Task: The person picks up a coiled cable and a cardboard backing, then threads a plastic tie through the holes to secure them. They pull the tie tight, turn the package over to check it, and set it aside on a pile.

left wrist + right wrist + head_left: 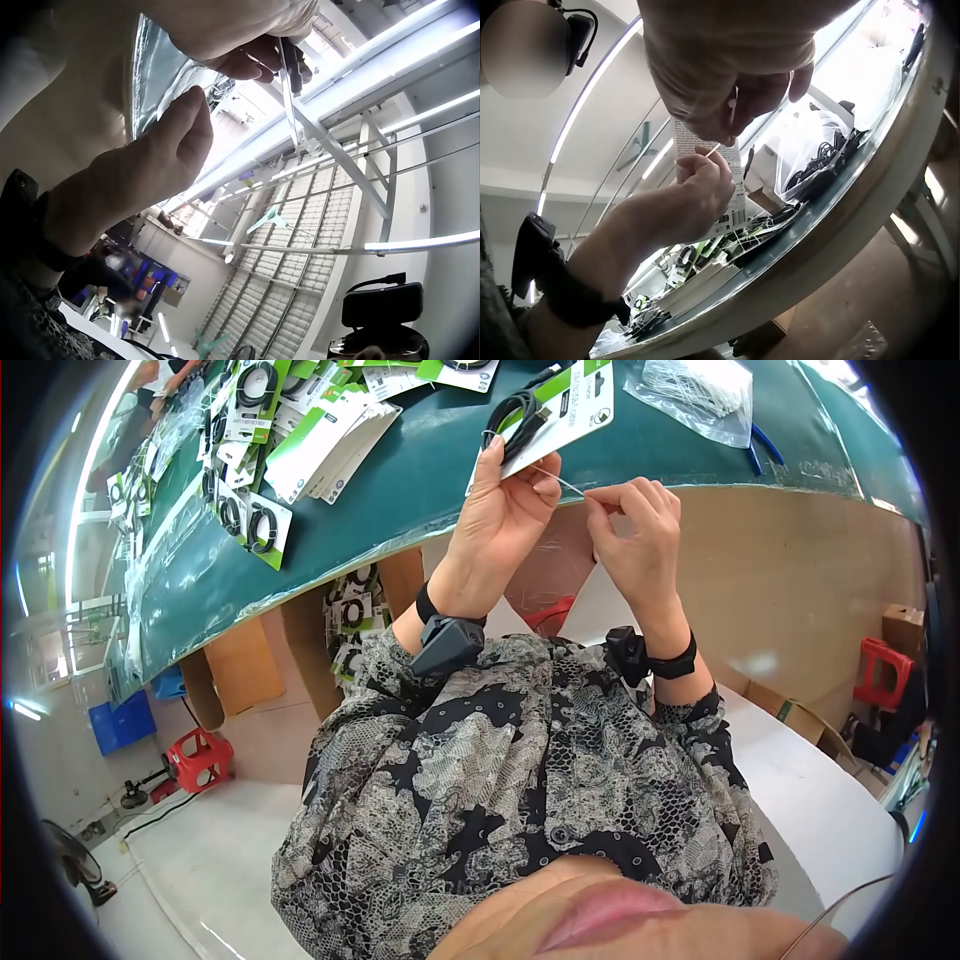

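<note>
My left hand holds a white and green cardboard card by its lower edge, the thumb lying on the card's front. A coiled black cable with its plug showing is on that card. Between the hands runs a thin white cable tie, passing from behind the card to my right hand. The right thumb and index finger pinch the end of this tie. In the right wrist view the card's printed back shows behind the hands.
On the green table at left lie a stack of cards and several carded cables. A clear bag of white ties lies at the back right. Below the table edge stands a cardboard box with more carded cables.
</note>
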Tool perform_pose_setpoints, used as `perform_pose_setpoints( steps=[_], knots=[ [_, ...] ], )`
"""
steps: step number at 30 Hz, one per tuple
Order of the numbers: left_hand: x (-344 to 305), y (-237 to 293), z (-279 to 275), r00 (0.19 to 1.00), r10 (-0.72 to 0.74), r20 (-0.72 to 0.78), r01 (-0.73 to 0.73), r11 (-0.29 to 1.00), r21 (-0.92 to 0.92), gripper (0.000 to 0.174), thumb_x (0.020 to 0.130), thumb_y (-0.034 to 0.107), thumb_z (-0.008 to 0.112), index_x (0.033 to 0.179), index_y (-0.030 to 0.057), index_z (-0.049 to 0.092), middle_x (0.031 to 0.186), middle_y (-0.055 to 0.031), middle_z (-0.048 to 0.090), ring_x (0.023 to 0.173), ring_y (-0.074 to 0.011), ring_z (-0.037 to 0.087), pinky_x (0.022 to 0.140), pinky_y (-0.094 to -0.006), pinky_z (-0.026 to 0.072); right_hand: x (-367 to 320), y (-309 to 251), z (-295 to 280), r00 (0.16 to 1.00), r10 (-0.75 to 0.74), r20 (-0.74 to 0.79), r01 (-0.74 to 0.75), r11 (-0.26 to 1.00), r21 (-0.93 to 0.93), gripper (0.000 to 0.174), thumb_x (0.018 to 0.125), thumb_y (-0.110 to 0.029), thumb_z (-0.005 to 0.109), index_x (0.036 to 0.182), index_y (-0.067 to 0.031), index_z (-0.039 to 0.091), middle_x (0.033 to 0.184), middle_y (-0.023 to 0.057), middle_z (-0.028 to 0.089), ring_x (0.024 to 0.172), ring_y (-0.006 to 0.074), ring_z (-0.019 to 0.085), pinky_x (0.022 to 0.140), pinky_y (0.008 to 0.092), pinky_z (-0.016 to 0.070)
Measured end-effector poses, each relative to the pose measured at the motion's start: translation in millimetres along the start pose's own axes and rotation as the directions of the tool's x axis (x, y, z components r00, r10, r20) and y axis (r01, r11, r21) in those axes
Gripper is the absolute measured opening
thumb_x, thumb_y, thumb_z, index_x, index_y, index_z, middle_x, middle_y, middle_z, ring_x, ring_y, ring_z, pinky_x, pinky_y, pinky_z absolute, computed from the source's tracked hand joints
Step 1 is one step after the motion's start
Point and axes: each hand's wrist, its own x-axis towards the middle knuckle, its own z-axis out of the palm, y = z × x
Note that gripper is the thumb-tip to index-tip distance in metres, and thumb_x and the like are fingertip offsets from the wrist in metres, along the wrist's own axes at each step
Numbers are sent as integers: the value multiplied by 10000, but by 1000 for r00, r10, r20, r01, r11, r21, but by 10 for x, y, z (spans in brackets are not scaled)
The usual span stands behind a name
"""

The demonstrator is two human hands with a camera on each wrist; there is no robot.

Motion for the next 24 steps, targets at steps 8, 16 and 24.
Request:
perform_pose_setpoints(
  steps=[8,16,24],
  knots=[
    [-27,17,-4,1000,-3,6,3,999,-33,242,864,225,644,1045,80,573,998,-82,636,910,-226,581,621,-264,471,-42,-51,71,998,64,13,-64,995,79,79,689,-7,662,733,-69,640,656,14,562,644,161,537,728,302,403],
    [-48,27,-41,1000,-8,1,8,1000,-13,263,872,232,634,1067,72,561,1001,-92,634,921,-228,575,625,-269,484,-41,-66,96,996,86,3,-86,993,76,85,680,-42,686,713,-94,628,675,2,565,672,195,533,717,329,376],
    [-76,17,-29,1000,0,21,0,1000,-23,276,876,237,630,1081,67,554,1009,-92,632,900,-221,580,621,-266,487,-55,-98,47,997,67,37,-69,994,81,67,699,-5,659,736,-54,633,672,20,566,668,164,537,711,292,408]
  ],
)
